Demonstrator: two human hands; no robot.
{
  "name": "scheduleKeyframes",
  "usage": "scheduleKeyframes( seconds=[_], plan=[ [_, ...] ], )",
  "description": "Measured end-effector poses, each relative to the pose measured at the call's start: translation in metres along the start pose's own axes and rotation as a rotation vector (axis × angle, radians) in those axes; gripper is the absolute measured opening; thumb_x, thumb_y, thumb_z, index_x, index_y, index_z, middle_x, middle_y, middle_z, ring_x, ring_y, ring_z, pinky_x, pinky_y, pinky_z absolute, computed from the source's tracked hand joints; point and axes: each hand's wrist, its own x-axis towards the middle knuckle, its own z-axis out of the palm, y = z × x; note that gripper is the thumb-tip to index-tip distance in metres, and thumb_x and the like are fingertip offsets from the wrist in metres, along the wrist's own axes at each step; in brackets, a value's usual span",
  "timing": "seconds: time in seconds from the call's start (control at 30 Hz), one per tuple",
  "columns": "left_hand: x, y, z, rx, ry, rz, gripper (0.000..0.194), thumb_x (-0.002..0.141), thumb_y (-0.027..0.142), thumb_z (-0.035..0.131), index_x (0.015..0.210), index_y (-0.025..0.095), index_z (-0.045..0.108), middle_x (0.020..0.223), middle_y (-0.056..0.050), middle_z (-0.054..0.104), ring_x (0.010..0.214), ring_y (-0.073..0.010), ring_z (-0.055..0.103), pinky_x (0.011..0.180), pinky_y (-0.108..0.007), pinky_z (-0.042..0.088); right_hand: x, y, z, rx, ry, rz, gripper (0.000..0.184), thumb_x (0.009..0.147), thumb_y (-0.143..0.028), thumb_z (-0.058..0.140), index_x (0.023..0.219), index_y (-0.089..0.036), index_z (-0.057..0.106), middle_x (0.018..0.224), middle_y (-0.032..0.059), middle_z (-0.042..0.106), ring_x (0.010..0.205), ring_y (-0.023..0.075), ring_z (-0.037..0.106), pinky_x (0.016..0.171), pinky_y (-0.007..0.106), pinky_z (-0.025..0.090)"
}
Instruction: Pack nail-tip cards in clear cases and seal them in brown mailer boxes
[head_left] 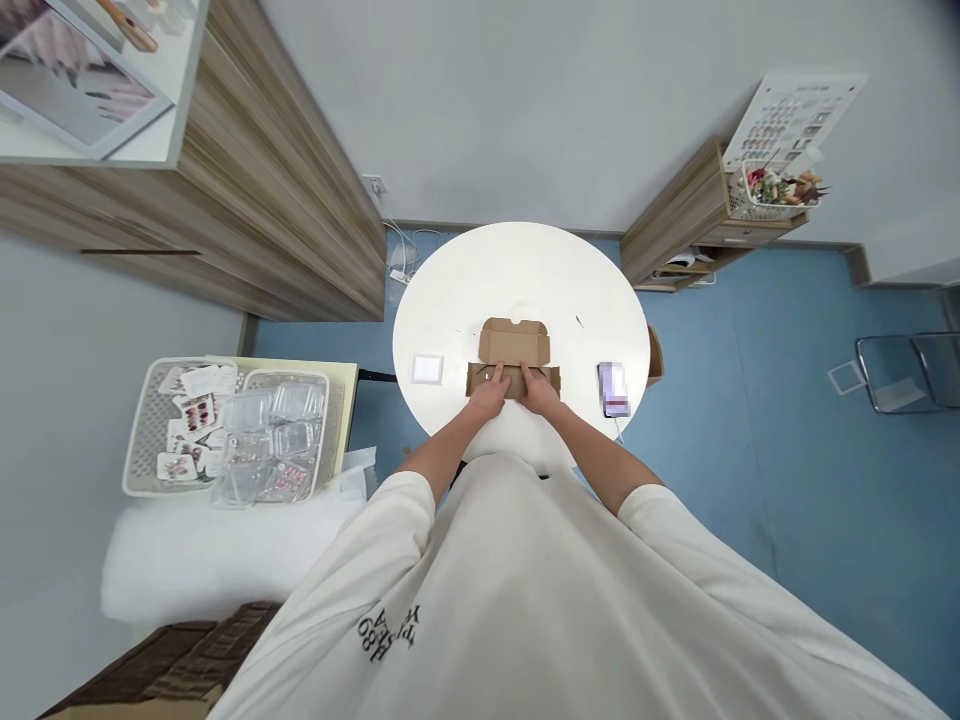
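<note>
A brown cardboard box (515, 346), partly unfolded with its lid flap lying away from me, is on the white round table (465, 280) in front of my body. My left hand (490, 392) grips the left part of its near panel, the index finger stretched along the cardboard. On the right part of that same panel, my right hand (538, 390) holds on in a like way, thumb turned inward. Short side flaps stick out at both ends of the box. The undersides of my fingers are hidden.
Left on the table lies a small white square card (427, 369); a phone (613, 389) with a cable is at the right. Further left, plastic baskets (142, 430) hold cards and clear packs. Cabinets (300, 180) and a chair (907, 375) stand around.
</note>
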Motion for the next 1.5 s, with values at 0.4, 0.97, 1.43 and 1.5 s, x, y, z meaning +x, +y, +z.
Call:
scheduleKeyframes(
  seconds=[0.4,0.97,1.43,1.5],
  plan=[
    [-0.045,-0.044,0.000,-0.007,0.275,-0.266,0.074,0.087,0.018,0.057,0.156,0.023,0.032,0.166,-0.017,0.021,0.143,-0.0355,0.038,0.112,-0.049,0.037,-0.002,-0.006,-0.004,0.009,-0.038,0.035,0.112,0.089,-0.033,0.071,0.164,-0.018,-0.010,0.142,0.0215,0.054,0.122,0.0330,0.058,0.095,0.037,0.047],
    [-0.029,-0.020,0.015,-0.216,0.301,-0.135,0.070,0.097,0.023,0.050,0.159,0.022,0.017,0.148,-0.017,0.041,0.118,-0.0270,0.061,0.096,-0.038,0.052,0.002,-0.001,0.003,-0.005,-0.028,0.020,0.113,0.087,-0.030,0.068,0.164,-0.018,-0.013,0.147,0.0201,0.052,0.125,0.0339,0.057,0.097,0.039,0.048],
    [-0.023,-0.011,0.008,0.046,0.077,-0.186,0.048,0.094,0.022,0.049,0.142,0.026,0.052,0.135,-0.015,0.053,0.121,-0.0303,0.054,0.100,-0.044,0.045,0.001,-0.003,0.000,0.013,-0.049,0.016,0.116,0.086,-0.030,0.070,0.163,-0.017,-0.016,0.143,0.0209,0.054,0.123,0.0342,0.058,0.098,0.040,0.047],
    [-0.023,-0.010,0.006,0.114,0.077,-0.168,0.046,0.094,0.020,0.047,0.140,0.022,0.055,0.129,-0.017,0.055,0.122,-0.0321,0.051,0.100,-0.046,0.042,0.001,-0.003,0.000,0.018,-0.050,0.020,0.117,0.085,-0.029,0.071,0.163,-0.018,-0.016,0.144,0.0212,0.054,0.123,0.0345,0.058,0.099,0.041,0.047]
  ],
)
